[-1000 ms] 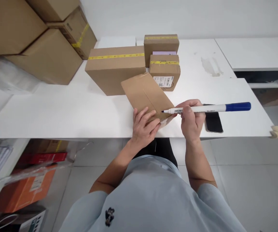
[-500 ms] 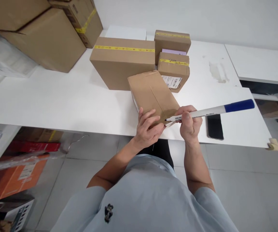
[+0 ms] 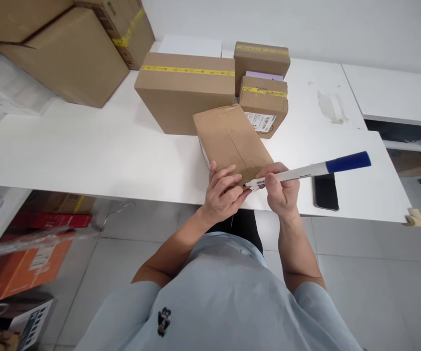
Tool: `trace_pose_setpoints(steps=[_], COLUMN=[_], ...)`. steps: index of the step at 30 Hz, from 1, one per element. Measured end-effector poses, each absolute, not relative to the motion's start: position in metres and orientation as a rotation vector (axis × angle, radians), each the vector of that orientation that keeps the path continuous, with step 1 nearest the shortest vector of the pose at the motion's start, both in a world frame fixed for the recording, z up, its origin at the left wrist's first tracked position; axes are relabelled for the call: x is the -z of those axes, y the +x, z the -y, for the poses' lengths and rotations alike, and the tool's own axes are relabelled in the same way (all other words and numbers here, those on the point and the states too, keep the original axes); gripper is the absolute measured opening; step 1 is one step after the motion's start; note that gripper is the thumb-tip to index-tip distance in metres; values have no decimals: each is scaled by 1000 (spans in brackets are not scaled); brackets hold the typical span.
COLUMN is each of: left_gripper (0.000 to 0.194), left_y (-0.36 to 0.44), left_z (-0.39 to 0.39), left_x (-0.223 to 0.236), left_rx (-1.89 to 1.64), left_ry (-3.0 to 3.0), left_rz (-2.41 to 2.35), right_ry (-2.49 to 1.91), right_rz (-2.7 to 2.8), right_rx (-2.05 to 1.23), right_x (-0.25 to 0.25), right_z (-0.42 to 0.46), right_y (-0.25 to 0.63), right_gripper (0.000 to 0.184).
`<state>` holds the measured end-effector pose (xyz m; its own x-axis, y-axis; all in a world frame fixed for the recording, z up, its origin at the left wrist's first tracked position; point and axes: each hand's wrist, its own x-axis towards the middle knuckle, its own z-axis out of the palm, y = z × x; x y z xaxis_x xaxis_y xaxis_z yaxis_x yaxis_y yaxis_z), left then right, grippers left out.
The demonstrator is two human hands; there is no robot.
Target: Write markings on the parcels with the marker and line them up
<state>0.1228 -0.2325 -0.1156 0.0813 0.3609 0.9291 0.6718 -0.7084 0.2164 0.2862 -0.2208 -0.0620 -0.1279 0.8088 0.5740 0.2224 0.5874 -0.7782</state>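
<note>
A brown cardboard box point(image 3: 232, 134) lies at an angle near the table's front edge, its far end by the other boxes. My left hand point(image 3: 222, 195) holds its near left part, fingers bent over the top face and thumb along the near edge. In my right hand point(image 3: 282, 191) is a white marker with a blue end point(image 3: 313, 169), gripped between thumb and fingers. The marker's dark tip meets the box's top face near the front edge, close to my left fingers. A small torn white piece shows at that edge, below the tip.
Behind stand a large taped box point(image 3: 184, 92), a smaller labelled box point(image 3: 263, 105) and another taped box point(image 3: 261, 58). A phone point(image 3: 325, 191) lies on the white table point(image 3: 86, 156) at right. Big cartons point(image 3: 75, 58) are stacked at left. An orange box point(image 3: 24, 263) sits below.
My right hand and the marker have moved a little left, bringing the tip nearer my left fingers. The box and my left hand stay nearly in place.
</note>
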Motion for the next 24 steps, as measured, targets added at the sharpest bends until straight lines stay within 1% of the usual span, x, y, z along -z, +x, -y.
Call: trace_pose_setpoints(steps=[6,12,15,18,21,24], left_gripper=[21,22,23,24,26,26], left_y=[124,122,122,122,121,119], left_z=[232,232,232,232,232,232], left_x=[113,115,116,115,115,115], left_rx=[1696,1681,1706,1697,1680,1684], left_ry=[-2082,-2116,-2128,-2128,-2133,-2152], left_rz=[1030,1044,1031,1032,1031,1031], right_ry=[-816,-843,-897,-959,-1118,-1557], right_rz=[1716,1721,1516,1150,982,1112], right_rx=[-613,-616,-656,-675,-684,-770], right_x=[57,57,57,55,60,80], right_z=[220,222,221,217,208,197], right_y=[286,284,281,289,316,349], right_gripper=[25,27,32,38,37,28])
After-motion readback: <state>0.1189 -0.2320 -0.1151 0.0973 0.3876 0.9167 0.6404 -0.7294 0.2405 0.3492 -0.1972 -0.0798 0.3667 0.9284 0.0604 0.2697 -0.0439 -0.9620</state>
